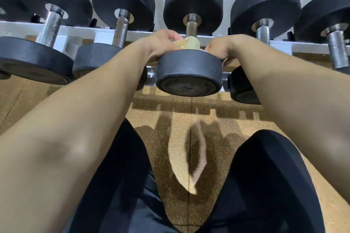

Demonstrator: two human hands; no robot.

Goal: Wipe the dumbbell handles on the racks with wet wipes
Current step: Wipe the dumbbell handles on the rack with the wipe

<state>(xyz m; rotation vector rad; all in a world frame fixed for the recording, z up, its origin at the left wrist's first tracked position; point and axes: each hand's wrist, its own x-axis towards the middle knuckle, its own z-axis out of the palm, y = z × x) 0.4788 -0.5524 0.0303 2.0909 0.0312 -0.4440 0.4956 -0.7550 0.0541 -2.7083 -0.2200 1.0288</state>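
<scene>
Left grip (161, 43) curls its fingers over a cream wet wipe (187, 43), bunched around the handle (191, 28) of the centre dumbbell (189, 73), just above mid-frame. Right grip (221, 48) sits at the wipe's right edge with fingers bent downward beside the near weight head; whether it pinches the wipe cannot be told. The dumbbell lies on the white rack (19, 26) that crosses the upper frame, its near head marked 17.5. Other dumbbells (121, 24) lie on either side of it. Speckled tan floor (180, 119) fills the lower middle, between dark-clothed legs (265, 185).
</scene>
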